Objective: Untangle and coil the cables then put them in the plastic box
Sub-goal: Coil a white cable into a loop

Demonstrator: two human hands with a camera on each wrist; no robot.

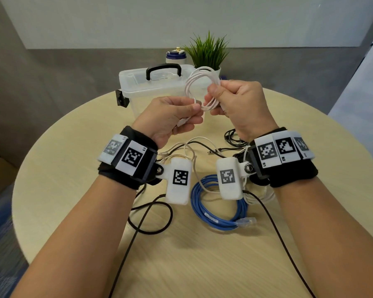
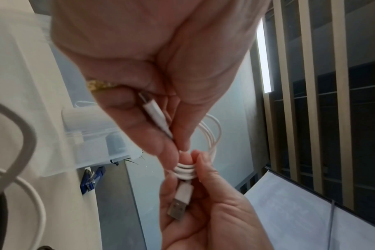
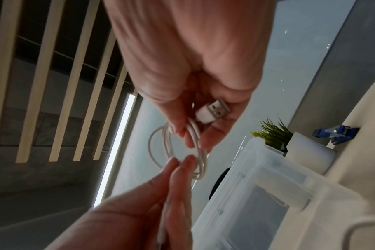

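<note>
It looks like an office or meeting room: a round pale wood-grain table (image 1: 73,168) stands below the hands, a small green potted plant (image 1: 208,52) beyond them, grey walls behind, and cream slatted ceiling battens (image 2: 306,84) with a strip light above.

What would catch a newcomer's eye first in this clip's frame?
First, the coiled white USB cable raised above the round pale wooden table: the right hand grips its loops and the left hand pinches its free end. Behind stands the clear plastic box with a black handle, lid shut. Nearer, a coiled blue network cable lies among loose black and white cables.
</note>
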